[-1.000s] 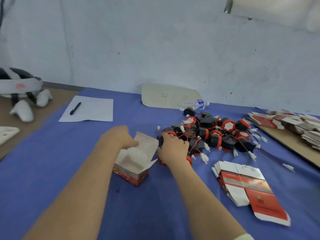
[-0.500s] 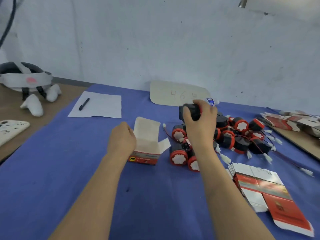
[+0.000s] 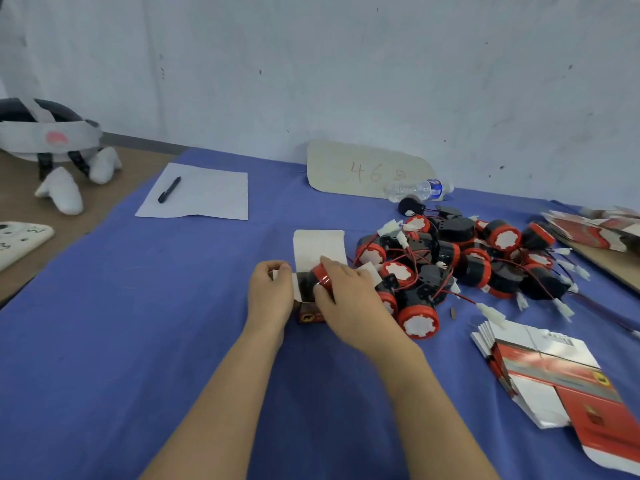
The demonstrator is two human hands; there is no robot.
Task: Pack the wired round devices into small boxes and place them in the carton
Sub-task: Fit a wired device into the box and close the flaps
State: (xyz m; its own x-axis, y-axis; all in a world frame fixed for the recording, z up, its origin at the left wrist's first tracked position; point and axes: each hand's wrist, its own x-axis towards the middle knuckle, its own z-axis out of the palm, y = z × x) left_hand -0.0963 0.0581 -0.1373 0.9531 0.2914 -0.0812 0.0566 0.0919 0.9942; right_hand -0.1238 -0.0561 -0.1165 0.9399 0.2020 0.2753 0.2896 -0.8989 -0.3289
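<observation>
A small red and white box stands on the blue cloth with its top flap raised. My left hand grips the box's left side and pinches a side flap. My right hand holds a black round device with a red rim and has it partly inside the box's open top. A pile of several more black and red wired devices lies just right of the box. No carton is in view.
A stack of flat unfolded boxes lies at the right front, more at the far right. At the back lie a water bottle, a cardboard sign and a paper sheet with a pen. A headset sits at left.
My right hand lifted a device from the pile, carried it left and lowered it into the open box. My left hand stayed on the box.
</observation>
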